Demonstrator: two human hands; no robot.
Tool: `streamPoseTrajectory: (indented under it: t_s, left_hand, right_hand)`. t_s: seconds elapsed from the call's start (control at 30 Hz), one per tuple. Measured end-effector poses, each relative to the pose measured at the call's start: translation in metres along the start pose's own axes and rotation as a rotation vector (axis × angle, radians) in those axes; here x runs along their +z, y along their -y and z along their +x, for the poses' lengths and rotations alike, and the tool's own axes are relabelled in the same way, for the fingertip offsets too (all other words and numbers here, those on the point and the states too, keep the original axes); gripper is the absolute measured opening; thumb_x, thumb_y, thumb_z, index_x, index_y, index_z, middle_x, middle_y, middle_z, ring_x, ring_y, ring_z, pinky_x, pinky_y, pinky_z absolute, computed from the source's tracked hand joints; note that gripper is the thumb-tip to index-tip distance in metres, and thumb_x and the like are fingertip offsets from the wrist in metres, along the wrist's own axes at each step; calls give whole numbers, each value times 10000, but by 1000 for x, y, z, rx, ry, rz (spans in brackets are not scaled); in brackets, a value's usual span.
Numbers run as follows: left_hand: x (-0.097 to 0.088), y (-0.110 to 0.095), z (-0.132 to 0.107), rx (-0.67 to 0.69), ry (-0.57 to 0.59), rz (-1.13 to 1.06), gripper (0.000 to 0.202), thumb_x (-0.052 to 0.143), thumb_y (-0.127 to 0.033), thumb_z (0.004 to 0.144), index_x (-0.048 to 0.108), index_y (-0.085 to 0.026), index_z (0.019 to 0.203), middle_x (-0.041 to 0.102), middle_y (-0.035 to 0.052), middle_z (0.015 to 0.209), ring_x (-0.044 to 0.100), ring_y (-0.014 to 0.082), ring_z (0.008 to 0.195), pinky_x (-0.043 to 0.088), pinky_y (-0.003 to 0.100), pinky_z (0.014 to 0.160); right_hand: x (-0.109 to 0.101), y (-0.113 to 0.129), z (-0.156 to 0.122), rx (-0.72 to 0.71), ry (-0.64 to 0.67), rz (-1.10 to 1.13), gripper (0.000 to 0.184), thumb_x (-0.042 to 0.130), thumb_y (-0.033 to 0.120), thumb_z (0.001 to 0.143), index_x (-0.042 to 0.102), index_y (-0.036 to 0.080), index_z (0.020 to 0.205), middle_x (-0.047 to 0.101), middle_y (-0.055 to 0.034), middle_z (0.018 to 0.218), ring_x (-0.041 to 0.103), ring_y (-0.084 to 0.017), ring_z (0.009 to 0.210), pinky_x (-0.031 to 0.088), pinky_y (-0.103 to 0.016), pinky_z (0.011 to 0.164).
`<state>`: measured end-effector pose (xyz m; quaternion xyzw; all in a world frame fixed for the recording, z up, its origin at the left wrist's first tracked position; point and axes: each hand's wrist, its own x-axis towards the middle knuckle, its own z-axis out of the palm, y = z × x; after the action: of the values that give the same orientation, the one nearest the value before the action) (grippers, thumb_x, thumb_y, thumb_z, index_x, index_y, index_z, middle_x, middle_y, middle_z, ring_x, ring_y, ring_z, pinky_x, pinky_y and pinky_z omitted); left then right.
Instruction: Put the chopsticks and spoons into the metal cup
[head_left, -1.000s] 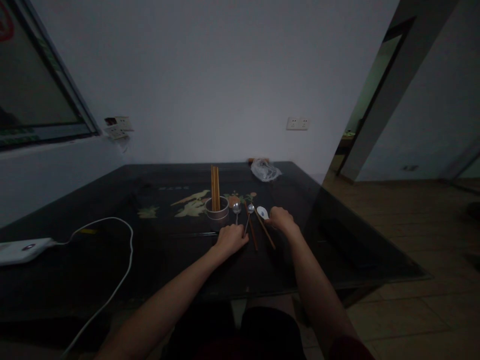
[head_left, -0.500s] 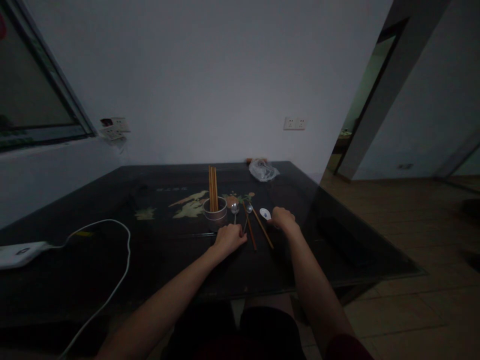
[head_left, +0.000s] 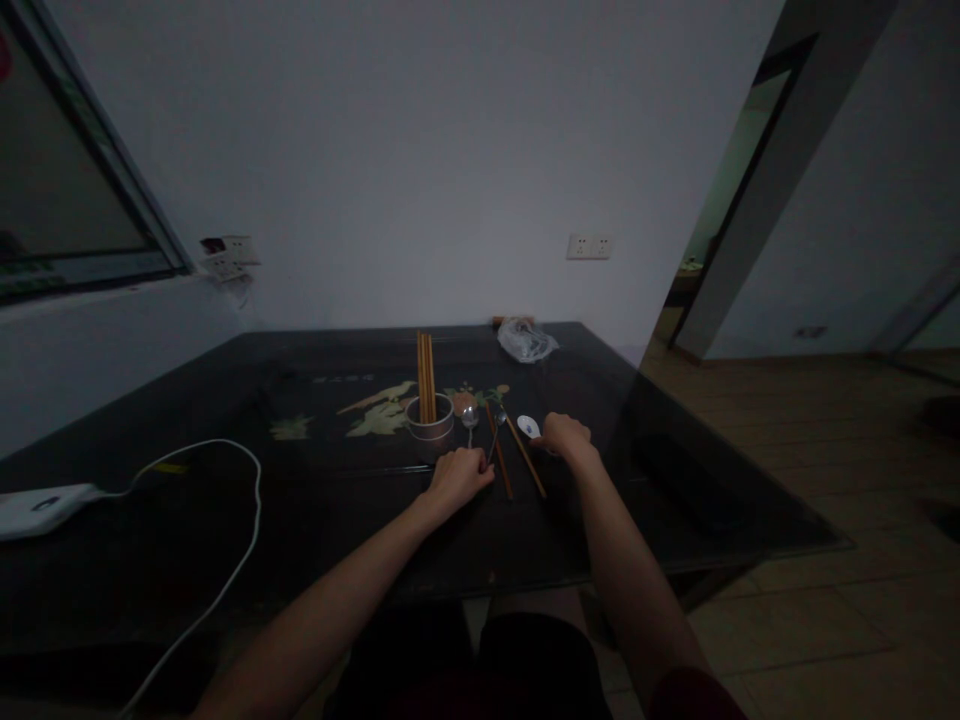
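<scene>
My left hand (head_left: 457,474) rests on the dark table with its fingers closed around the handle end of a small metal spoon (head_left: 500,419). A second metal spoon (head_left: 470,414) lies just beyond this hand, its handle running down to the knuckles. My right hand (head_left: 564,436) grips a white spoon (head_left: 528,427) whose bowl points left and away from me. Between the hands lie a reddish-brown chopstick (head_left: 503,465) and a lighter chopstick (head_left: 528,460). Several chopsticks (head_left: 426,375) stand upright in a cup (head_left: 430,433) beyond my left hand.
The dark table (head_left: 360,535) has a bird-and-flower pattern. A crumpled plastic bag (head_left: 526,340) sits near the wall. At left lies a white device (head_left: 45,509) with a white cable (head_left: 257,500). A dark oblong object (head_left: 686,485) lies on the right.
The white spoon's bowl has shifted slightly left in my right hand. The metal spoon at my left fingers has tilted slightly. Both hands stay nearly in place.
</scene>
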<state>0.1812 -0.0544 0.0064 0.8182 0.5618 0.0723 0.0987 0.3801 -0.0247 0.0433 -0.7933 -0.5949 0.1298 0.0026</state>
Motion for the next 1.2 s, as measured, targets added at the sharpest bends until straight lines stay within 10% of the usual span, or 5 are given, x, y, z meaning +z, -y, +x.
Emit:
streamPoseTrajectory:
  t_s: [0.5, 0.83, 1.2]
  left_hand:
    - [8, 10, 2, 27, -65, -244, 227, 491, -354, 834, 638, -194, 773, 670, 20, 733, 616, 147, 675, 382, 219, 581]
    - [9, 9, 3, 65, -164, -476, 244, 489, -315, 809, 623, -155, 682, 602, -6, 608, 535, 116, 581, 326, 216, 543]
    - [6, 9, -6, 85, -28, -290, 209, 544, -356, 775, 647, -184, 718, 667, 16, 701, 604, 147, 647, 370, 219, 548]
  right_hand:
    - [-6, 10, -8, -96, -253, 83, 353, 447, 472, 890, 670, 213, 977, 676, -126, 1034, 637, -271, 997, 461, -335, 786]
    - [24, 48, -12, -277, -104, 113, 372, 453, 437, 896, 688, 152, 933, 700, -146, 978, 646, -231, 966, 442, -241, 740]
    - [31, 53, -9, -373, 1, 171, 382, 402, 292, 911, 705, 134, 741, 712, -88, 730, 664, -156, 756, 420, -191, 642]
